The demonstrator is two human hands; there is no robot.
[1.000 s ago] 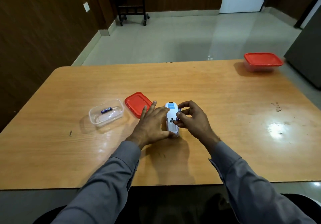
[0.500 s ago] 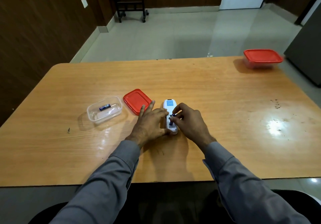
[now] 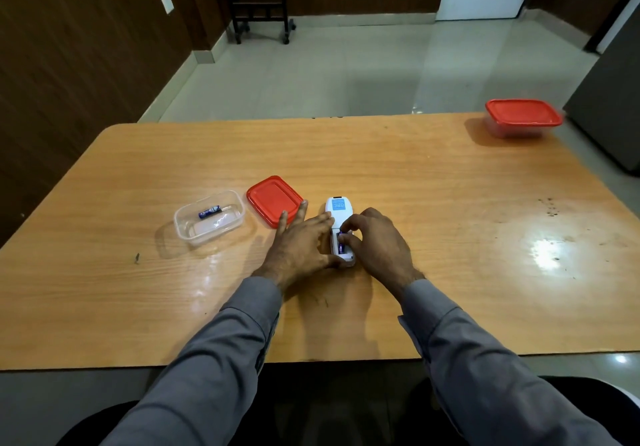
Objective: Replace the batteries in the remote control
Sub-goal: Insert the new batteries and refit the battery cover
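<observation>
A white remote control (image 3: 337, 209) lies face down in the middle of the wooden table (image 3: 433, 203), its battery bay open. My left hand (image 3: 302, 246) presses flat against its left side and steadies it. My right hand (image 3: 375, 243) pinches a dark blue battery (image 3: 342, 247) that sits in the bay, fingertips on its far end. A second blue battery (image 3: 210, 211) lies inside a clear plastic box (image 3: 194, 232) to the left.
A red lid (image 3: 270, 199) rests on the table between the clear box and the remote. A closed clear container with a red lid (image 3: 523, 118) stands at the far right corner. The table's near edge is close to my sleeves.
My right hand has brought the battery down from beside the remote into the open bay. The left hand stayed on the remote.
</observation>
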